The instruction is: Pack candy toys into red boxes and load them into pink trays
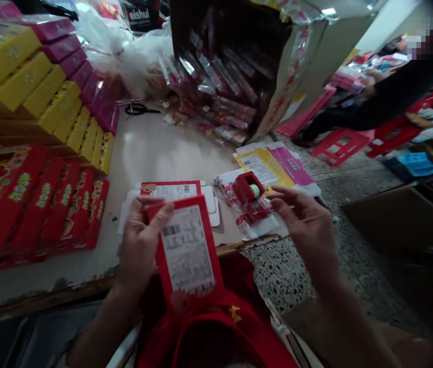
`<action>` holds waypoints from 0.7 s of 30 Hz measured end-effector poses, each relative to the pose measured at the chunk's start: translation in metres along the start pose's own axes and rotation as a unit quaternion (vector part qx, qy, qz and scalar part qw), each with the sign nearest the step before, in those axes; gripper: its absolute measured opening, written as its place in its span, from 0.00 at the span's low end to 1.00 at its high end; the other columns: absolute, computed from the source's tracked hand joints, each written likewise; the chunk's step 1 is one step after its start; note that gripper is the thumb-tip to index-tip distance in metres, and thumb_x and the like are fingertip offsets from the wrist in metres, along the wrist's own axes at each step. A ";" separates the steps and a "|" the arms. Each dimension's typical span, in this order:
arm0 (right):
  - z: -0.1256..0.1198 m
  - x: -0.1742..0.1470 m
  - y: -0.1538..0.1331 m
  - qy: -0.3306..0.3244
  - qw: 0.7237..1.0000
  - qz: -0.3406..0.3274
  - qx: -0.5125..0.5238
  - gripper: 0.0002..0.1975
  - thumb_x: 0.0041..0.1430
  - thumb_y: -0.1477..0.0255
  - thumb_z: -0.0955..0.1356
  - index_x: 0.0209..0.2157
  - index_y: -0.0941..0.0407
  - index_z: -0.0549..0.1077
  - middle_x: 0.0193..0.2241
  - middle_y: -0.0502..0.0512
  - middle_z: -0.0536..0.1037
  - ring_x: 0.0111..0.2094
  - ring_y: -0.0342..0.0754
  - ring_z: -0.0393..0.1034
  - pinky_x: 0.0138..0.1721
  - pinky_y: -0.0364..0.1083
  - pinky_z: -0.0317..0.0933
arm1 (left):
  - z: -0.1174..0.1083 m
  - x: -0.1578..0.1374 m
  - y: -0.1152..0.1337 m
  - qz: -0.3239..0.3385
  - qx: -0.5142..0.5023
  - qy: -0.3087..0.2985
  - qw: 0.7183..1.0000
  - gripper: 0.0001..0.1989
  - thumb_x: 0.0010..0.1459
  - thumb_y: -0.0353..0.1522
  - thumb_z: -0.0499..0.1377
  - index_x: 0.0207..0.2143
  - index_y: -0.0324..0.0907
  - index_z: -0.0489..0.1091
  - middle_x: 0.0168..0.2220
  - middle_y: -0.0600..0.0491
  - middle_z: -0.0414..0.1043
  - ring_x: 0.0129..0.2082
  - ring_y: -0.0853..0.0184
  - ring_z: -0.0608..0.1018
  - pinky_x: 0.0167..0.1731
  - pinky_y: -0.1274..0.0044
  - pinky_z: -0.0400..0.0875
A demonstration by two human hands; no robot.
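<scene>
My left hand [140, 243] is closed on a red cardboard box [189, 250], its thumb pressed on the front. The box tilts toward me over the table's edge, a white printed label with a barcode on its face. On the right, my right hand [310, 222] pinches thumb and fingertips together beside a red tape dispenser [246, 190] with a pale green core. Whatever lies in that pinch is too small to make out. Behind the held box lies another red box panel [170, 188] with white flaps.
Yellow boxes [28, 97] and red boxes [48, 204] are stacked at left. Black-handled scissors [140, 109] lie near a tipped carton [308, 66] holding clear-wrapped packets [224, 82]. A flat yellow and purple box [273, 166] lies beyond the dispenser. Another person's dark sleeve [400, 87] shows at right.
</scene>
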State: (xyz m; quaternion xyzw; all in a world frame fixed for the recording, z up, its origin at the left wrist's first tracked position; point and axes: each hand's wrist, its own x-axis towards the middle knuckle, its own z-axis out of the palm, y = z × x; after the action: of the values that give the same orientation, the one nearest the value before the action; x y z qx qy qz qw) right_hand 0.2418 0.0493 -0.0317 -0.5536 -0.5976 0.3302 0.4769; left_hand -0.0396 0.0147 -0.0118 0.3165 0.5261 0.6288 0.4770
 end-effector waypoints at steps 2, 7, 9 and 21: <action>-0.024 0.016 0.013 -0.027 0.996 0.042 -0.068 0.21 0.59 0.53 0.74 0.46 0.54 0.81 0.42 0.59 0.83 0.41 0.53 0.76 0.43 0.53 0.71 | 0.002 0.013 0.011 0.082 -0.021 0.020 0.996 0.14 0.56 0.32 0.70 0.40 0.43 0.69 0.30 0.58 0.75 0.25 0.73 0.78 0.26 0.86 0.74; -0.030 0.042 0.039 -0.148 0.980 0.129 -0.015 0.24 0.49 0.49 0.76 0.32 0.57 0.80 0.31 0.56 0.81 0.34 0.49 0.73 0.41 0.50 0.66 | 0.002 0.017 0.007 0.033 0.030 -0.071 0.996 0.15 0.55 0.37 0.71 0.39 0.43 0.70 0.31 0.56 0.76 0.26 0.68 0.79 0.26 0.79 0.77; -0.023 0.043 0.037 -0.141 0.979 0.150 0.011 0.22 0.45 0.51 0.78 0.30 0.57 0.80 0.29 0.54 0.80 0.32 0.48 0.71 0.41 0.49 0.64 | 0.001 0.008 -0.003 -0.004 0.060 -0.106 0.993 0.17 0.56 0.40 0.70 0.41 0.43 0.70 0.33 0.54 0.78 0.28 0.65 0.81 0.26 0.77 0.77; -0.023 -0.031 0.037 0.008 0.950 0.234 0.208 0.21 0.44 0.55 0.81 0.28 0.56 0.78 0.27 0.51 0.78 0.31 0.44 0.69 0.39 0.46 0.63 | 0.017 -0.012 -0.015 -0.052 0.137 -0.187 0.971 0.18 0.60 0.45 0.67 0.38 0.44 0.66 0.28 0.57 0.73 0.23 0.68 0.76 0.24 0.81 0.69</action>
State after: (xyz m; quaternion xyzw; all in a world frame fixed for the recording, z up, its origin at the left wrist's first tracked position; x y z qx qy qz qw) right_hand 0.2738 0.0222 -0.0646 -0.5691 -0.3657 0.5446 0.4957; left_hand -0.0163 0.0093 -0.0206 0.4629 0.5243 0.4548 0.5513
